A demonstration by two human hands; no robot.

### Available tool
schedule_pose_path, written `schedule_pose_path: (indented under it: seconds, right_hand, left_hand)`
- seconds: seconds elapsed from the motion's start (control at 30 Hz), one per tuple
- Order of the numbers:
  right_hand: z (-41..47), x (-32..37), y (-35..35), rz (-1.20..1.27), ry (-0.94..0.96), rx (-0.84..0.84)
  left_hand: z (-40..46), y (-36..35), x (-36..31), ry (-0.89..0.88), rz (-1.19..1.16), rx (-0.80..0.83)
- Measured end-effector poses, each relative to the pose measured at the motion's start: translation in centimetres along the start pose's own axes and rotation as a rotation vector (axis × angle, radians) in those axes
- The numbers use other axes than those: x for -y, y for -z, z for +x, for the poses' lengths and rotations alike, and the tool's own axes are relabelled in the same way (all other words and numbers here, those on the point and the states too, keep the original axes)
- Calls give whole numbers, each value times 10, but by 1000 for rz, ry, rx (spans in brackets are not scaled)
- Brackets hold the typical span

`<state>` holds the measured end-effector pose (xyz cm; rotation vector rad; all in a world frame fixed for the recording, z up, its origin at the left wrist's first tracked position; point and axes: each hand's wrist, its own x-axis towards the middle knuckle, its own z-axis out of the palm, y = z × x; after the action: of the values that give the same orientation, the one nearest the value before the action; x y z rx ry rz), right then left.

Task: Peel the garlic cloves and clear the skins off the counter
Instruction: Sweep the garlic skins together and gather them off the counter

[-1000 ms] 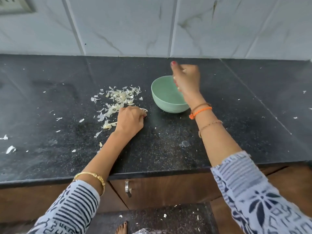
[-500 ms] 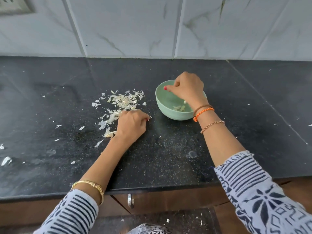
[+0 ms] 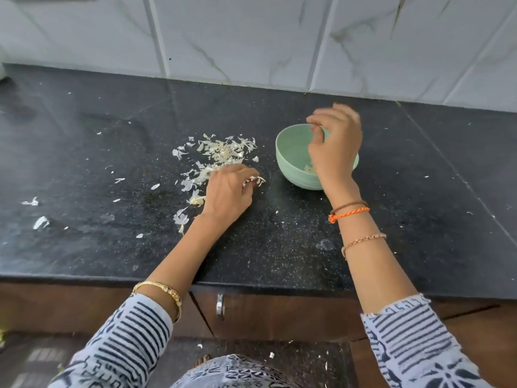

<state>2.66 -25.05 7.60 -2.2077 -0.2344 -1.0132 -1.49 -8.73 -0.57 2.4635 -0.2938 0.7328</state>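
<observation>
Left hand (image 3: pixel 228 193) fingers curled, pinching scrap of garlic skin (image 3: pixel 256 180) against counter (image 3: pixel 363 247), at near edge of skin pile (image 3: pixel 221 155). Right hand (image 3: pixel 334 148) above green bowl (image 3: pixel 291 169), fingertips bunched; whether holding anything, cannot tell. Pale pieces, probably cloves, in bowl bottom. Best: rake skins into one heap with cupped fingers, then lift together; collect stray flakes far left. No readable writing or labels.

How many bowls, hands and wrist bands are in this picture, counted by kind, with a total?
Bowl: 1
Hands: 2, left hand and right hand
Wrist bands: 4, gold bangle on the left; brown band, orange thread and beaded chain on the right
Garlic skins: scattered, not counted
Total: 7
</observation>
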Motion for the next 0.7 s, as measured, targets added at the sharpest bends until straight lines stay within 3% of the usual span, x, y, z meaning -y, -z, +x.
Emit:
schedule_pose_path:
  seconds: [0.1,0.2,0.3,0.43,0.57,0.7]
  right_hand:
    - [-30,28,-4,164,145,-65]
    - [-67,51,-17,281,220,160]
    - [-102,59,-38,184,196,428]
    - [-126,66,-50,134,120,641]
    - [-131,74,-56,117,154,673]
    - [-131,77,-68,82,193,672]
  left_hand:
    - [-10,13,5,98,40,-158]
    - [-24,32,18,231,143,-289]
    - [-44,55,32,418,224,-360]
    - [-71,88,61,654,371,-317]
    - [-91,127,104,916,442,-329]
    - [-87,147,135,1133,380,-210]
